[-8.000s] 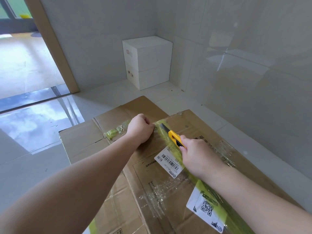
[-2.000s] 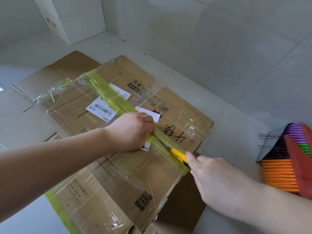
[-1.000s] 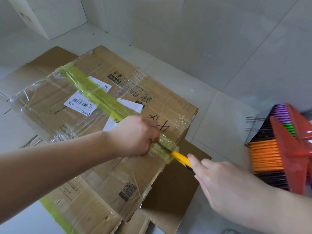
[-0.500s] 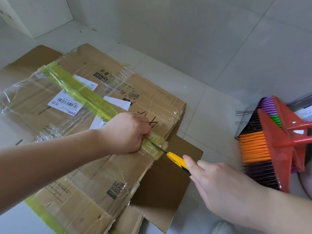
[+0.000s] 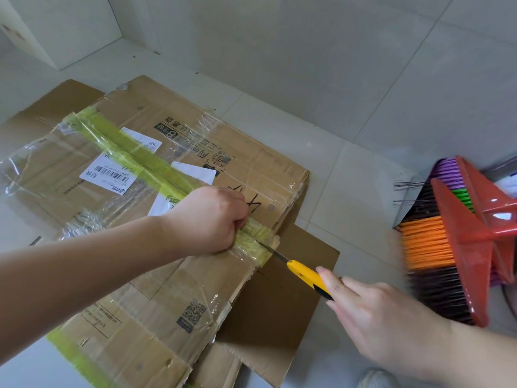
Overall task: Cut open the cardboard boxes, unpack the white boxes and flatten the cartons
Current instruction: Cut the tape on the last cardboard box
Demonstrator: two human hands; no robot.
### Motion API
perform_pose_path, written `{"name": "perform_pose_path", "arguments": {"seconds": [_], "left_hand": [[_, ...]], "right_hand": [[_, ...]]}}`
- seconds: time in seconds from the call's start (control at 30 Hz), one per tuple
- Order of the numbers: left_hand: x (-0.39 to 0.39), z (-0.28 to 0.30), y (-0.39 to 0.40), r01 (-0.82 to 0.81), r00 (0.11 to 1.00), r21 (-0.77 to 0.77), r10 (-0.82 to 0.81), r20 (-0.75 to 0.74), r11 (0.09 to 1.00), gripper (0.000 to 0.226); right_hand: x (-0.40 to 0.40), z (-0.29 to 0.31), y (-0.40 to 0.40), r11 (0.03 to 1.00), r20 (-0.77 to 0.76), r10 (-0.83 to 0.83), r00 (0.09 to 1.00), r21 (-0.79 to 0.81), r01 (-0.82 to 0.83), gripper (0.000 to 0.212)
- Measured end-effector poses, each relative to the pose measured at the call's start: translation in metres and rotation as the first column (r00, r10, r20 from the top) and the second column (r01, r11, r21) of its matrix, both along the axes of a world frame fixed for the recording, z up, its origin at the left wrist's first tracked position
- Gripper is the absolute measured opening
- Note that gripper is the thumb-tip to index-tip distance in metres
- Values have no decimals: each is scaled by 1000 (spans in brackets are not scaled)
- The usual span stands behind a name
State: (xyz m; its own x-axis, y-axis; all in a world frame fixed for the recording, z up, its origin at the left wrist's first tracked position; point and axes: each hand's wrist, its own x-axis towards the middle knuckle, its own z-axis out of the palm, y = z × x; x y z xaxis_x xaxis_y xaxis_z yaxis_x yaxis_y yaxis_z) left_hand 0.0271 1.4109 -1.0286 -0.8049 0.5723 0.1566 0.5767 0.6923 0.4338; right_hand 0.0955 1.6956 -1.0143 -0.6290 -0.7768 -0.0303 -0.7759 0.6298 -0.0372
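Gripping the yellow utility knife (image 5: 307, 278) in our right hand (image 5: 383, 323), we curl the fingers round its handle with the forefinger laid along the top, and the thin blade reaches into the near end of the green tape (image 5: 156, 163) at the carton's edge. Our left hand (image 5: 207, 219) is closed in a fist and presses down on that same tape just beside the blade; whether it pinches anything we cannot tell. Under both hands lies the cardboard carton (image 5: 173, 275), wrapped in wrinkled clear film, with the green strip running diagonally away from us across its top. A barcode label (image 5: 109, 175) sits left of the strip and a plain white label (image 5: 195, 172) just right of it, partly tucked under the tape. A loose brown flap (image 5: 279, 309) lies flat on the tiled floor (image 5: 349, 177) beneath the knife.

To the right, well apart from the carton, a red broom head (image 5: 461, 247) with orange, purple, green and dark bristles is blurred and cut off by the frame. At the upper left, a white box (image 5: 56, 26) stands by the wall, mostly out of view. Handwritten marks beyond our left knuckles are half hidden.
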Motion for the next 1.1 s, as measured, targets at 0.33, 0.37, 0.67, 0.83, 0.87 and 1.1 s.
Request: {"name": "perform_pose_path", "arguments": {"seconds": [0.33,0.37,0.67,0.83,0.87,1.1], "left_hand": [[-15,37,22,147,984,9,-145,-103,989,31],[-16,40,28,207,970,-54,-212,-119,977,30],[-19,56,77,237,965,-275,-258,-40,932,35],[-22,65,83,283,893,29,-275,356,959,33],[-24,67,84,254,862,51,-250,442,966,30],[-31,74,71,105,807,113,-151,571,988,37]], "right_hand": [[-20,14,18,964,163,-148,975,-198,179,36],[-23,17,17,968,133,-147,980,-183,170,34],[-56,51,29,996,-128,-14,992,-89,3,41],[-74,68,25,997,-296,66,953,-21,-76,45],[-77,69,21,996,-327,81,942,-12,-90,45],[-88,67,-2,989,-378,101,920,-61,-134,37]]}}
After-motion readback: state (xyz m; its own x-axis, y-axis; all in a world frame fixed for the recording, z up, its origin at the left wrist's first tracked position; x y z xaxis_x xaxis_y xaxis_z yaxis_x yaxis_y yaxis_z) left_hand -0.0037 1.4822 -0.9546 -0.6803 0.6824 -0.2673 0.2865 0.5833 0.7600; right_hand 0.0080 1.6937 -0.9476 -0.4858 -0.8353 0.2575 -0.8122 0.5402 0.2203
